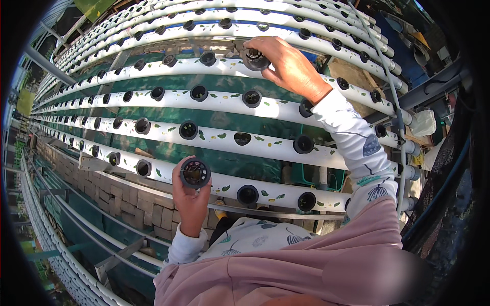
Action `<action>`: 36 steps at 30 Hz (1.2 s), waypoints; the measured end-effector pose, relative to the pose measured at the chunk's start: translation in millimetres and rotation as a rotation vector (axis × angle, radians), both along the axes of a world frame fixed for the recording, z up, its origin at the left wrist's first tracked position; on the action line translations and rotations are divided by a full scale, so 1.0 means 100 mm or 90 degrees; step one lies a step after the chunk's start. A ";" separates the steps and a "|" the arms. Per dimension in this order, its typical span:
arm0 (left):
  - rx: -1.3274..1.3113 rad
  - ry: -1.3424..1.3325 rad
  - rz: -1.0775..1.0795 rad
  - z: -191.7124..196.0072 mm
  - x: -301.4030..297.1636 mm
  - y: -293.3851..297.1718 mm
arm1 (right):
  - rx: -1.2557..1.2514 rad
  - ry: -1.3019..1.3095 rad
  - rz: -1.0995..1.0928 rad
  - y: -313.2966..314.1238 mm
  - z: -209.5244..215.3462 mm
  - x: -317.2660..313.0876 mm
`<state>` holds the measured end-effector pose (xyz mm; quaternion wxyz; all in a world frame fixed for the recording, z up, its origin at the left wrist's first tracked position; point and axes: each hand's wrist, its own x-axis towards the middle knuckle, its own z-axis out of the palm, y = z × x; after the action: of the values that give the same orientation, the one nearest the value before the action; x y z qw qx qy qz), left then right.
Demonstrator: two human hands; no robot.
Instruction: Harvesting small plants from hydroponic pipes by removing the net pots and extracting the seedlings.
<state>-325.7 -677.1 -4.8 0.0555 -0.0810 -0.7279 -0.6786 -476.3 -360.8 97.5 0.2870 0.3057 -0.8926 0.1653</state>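
Note:
My left hand (pixel 189 206) is closed around a black net pot (pixel 195 174), held over the nearest white pipe with the pot's slotted inside facing up. Farther off, my right hand (pixel 291 66) reaches across the pipes and grips the rim of another black net pot (pixel 256 62). Whether that pot sits in a hole of the pipe or hovers just above it, I cannot tell. Between my hands, a white pipe (pixel 219 133) has a bare hole (pixel 242 138) without a raised black rim. Black net pots (pixel 189 129) stand in the holes beside it.
Parallel white pipes (pixel 286 34) with several black pots run across the view, strewn with small green leaves. Green sheeting (pixel 224 158) lies beneath them. Brick paving (pixel 120 196) and metal rails show at lower left. A thin pole (pixel 390 81) crosses the pipe ends at right.

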 end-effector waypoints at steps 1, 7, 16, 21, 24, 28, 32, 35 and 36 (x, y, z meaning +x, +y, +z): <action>-0.006 0.016 -0.022 0.03 -0.08 0.09 | -0.015 -0.015 -0.007 -0.04 0.05 0.09; 0.069 -0.029 -0.100 0.12 -0.22 0.50 | -0.494 -0.402 0.129 -0.50 0.14 0.97; 0.130 -0.066 -0.235 0.09 0.05 0.53 | -0.212 -0.400 0.112 -0.72 0.16 1.70; 0.157 -0.057 -0.283 0.07 0.22 0.43 | -0.251 -0.358 0.062 -0.96 0.03 1.95; 0.129 -0.088 -0.296 0.08 0.22 0.29 | -0.275 -0.362 0.006 -1.17 -0.04 2.09; -0.100 0.048 -0.315 0.07 0.25 0.05 | -0.280 -0.388 0.002 -1.40 -0.09 2.24; -0.038 -0.081 -0.359 -0.01 0.25 -0.24 | -0.333 -0.371 -0.042 -1.56 -0.14 2.43; 0.004 0.038 -0.358 -0.05 0.18 -0.48 | -0.406 -0.349 -0.143 -1.54 -0.19 2.65; 0.083 -0.063 -0.326 -0.06 0.23 -0.57 | -0.459 -0.355 -0.191 -1.54 -0.22 2.74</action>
<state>-303.1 -734.3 -10.8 -0.1483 -0.2251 -0.6402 -0.7193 -202.2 -514.8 75.9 0.1452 -0.0012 -0.8556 0.4968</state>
